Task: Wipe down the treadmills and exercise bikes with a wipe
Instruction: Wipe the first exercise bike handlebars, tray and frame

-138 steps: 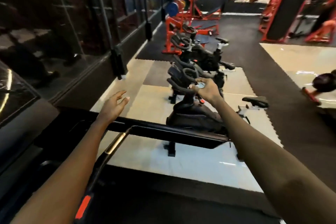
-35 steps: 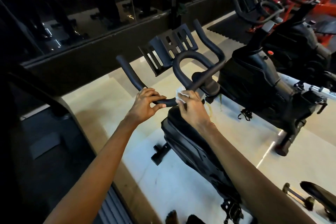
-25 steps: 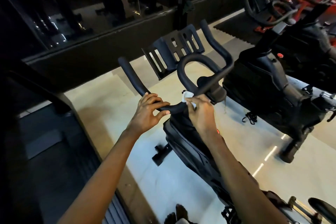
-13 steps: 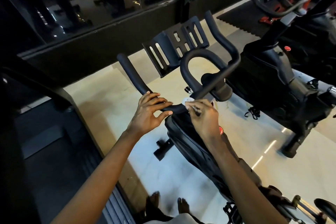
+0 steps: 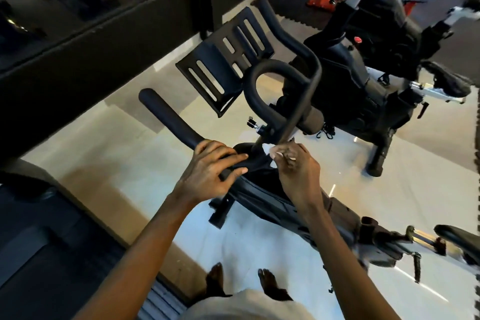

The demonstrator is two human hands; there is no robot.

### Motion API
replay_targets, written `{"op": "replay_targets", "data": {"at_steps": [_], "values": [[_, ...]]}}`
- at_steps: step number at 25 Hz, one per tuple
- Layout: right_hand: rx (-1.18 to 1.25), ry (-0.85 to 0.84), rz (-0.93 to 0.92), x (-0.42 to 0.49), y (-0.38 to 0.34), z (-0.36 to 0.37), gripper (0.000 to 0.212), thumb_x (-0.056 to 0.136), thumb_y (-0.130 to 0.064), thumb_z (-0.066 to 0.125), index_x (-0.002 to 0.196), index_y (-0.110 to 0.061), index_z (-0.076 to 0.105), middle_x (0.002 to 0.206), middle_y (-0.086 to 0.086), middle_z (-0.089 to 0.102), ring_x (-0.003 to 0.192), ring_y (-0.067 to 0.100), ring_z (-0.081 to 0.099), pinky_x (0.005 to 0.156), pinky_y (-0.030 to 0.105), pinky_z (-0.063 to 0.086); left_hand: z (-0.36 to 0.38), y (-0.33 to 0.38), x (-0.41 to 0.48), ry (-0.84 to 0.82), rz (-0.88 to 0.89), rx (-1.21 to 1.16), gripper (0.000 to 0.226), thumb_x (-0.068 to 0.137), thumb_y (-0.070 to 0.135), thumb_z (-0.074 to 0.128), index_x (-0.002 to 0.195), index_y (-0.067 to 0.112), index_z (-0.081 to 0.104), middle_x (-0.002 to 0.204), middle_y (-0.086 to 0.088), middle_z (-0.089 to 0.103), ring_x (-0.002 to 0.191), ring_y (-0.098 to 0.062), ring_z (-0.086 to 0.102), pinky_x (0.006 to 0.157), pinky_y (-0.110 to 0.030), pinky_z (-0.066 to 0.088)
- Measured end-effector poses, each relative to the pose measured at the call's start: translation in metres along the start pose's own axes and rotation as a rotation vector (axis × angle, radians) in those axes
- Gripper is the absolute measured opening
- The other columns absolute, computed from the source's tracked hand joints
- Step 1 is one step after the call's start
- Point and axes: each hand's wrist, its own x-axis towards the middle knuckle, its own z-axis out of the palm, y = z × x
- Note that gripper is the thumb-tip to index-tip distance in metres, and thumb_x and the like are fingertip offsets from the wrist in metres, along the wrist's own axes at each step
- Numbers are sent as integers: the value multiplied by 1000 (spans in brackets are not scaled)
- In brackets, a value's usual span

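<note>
Glossy pale floor (image 5: 109,143) underfoot, dark glass wall behind. Left hand (image 5: 210,171) wraps the bike's (image 5: 262,197) matte black handlebar (image 5: 168,119), fingers curled over the rounded tube, thumb beneath. Right hand (image 5: 298,171) pinches a small crumpled white wipe (image 5: 267,149) between thumb and fingertips, holding it against the bar's centre junction, just beside the left hand. Flat slotted tray (image 5: 215,65) tilts up beyond the looped bar. Second bike (image 5: 363,65), black with a red knob, stands to the right. Dark treadmill (image 5: 39,241) lower left.
</note>
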Motion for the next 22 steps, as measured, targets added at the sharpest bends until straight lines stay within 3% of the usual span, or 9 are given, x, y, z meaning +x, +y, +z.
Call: {"op": "replay_targets", "data": {"at_steps": [3,6,7,11,13,15,20,22], "values": [[-37,100,79,14,-3,5,22,93,-19,70,114,-26,70,98,-10,65,85,1,64,72,2,43,5,-1,2,56,62,25,28,93,40,70,111,21,77,101,3,73,96,-19,65,91,-37,37],[-54,140,140,5,-6,10,15,91,-22,74,106,-26,78,97,-9,66,83,6,66,75,13,52,2,-10,3,78,153,35,29,92,40,72,113,20,77,102,4,74,96,-18,68,90,-35,39],[-45,127,143,-2,-9,11,14,90,-21,75,103,-25,78,97,-8,68,84,4,66,77,17,55,0,-13,5,51,184,29,30,93,40,71,114,19,77,103,3,74,95,-18,68,88,-36,41],[-94,160,103,-12,-11,13,12,87,-14,76,99,-18,78,97,-4,71,85,3,65,78,12,51,-26,-23,27,-236,277,-20,39,97,46,55,122,22,73,101,3,74,93,-17,68,83,-36,49],[-117,234,136,5,-8,14,12,87,-14,76,99,-15,77,99,-1,70,84,7,65,78,12,51,-41,-36,40,-376,274,-37,40,93,48,60,123,25,72,103,5,75,95,-18,69,85,-33,49],[-95,254,174,11,-7,15,11,87,-12,75,98,-15,77,99,1,70,82,4,62,75,1,42,-50,-48,45,-478,228,-88,40,89,43,71,125,27,70,110,6,75,101,-17,68,87,-28,43],[-24,128,99,-28,-16,20,12,87,-10,76,98,-16,78,97,-5,71,90,3,66,80,5,46,-55,-50,44,-559,107,-151,40,89,44,72,128,37,67,123,13,70,112,-10,65,92,-25,45],[-50,153,99,-21,-12,19,12,87,-9,76,96,-16,78,98,-4,70,87,6,66,78,7,48,-58,-48,46,-576,68,-168,40,89,45,71,128,39,67,123,15,70,111,-10,64,90,-25,46]]}}
